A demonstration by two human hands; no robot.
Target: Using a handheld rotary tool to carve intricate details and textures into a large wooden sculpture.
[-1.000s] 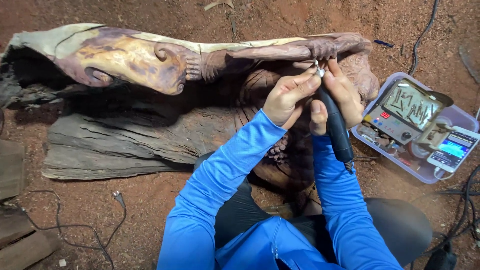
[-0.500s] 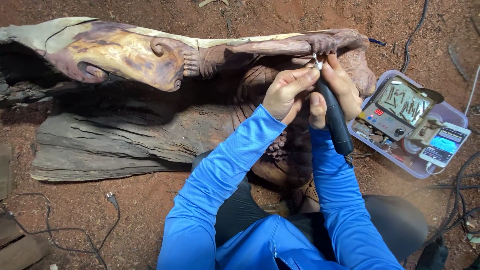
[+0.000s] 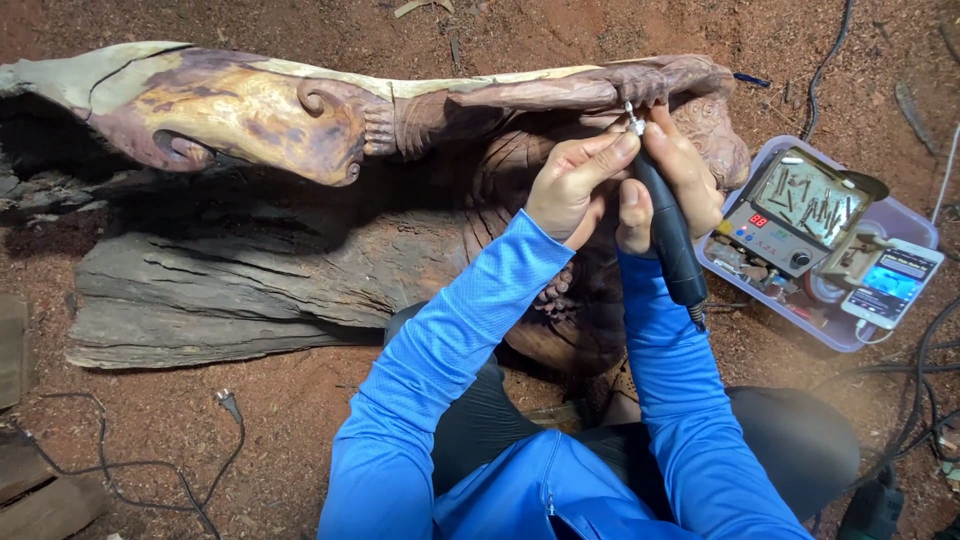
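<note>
I kneel on red, sawdust-strewn ground over a long wood carving (image 3: 330, 110), a pale and purple log cut with scrolls and ridges that stretches from the far left to just past my hands. My right hand (image 3: 672, 172) is wrapped around a black rotary tool (image 3: 668, 238), held like a pen, its silver tip touching the carved ridge near the log's right end. My left hand (image 3: 572, 180) is curled, the fingers pressed together, with the fingertips (image 3: 622, 142) resting against the head of the tool just beside the tip, steadying it. Both arms are in bright blue sleeves.

Below the carving lies a rough, grey slab of weathered wood (image 3: 230, 300). To my right, near the tool's cord end, sits a clear plastic tub (image 3: 915, 222) holding a grey control box (image 3: 778, 228) with a red display, a tray of small bits (image 3: 815, 195) and a phone (image 3: 892, 282) with a lit screen. A loose plug and cable (image 3: 228, 405) lie on the ground at lower left.
</note>
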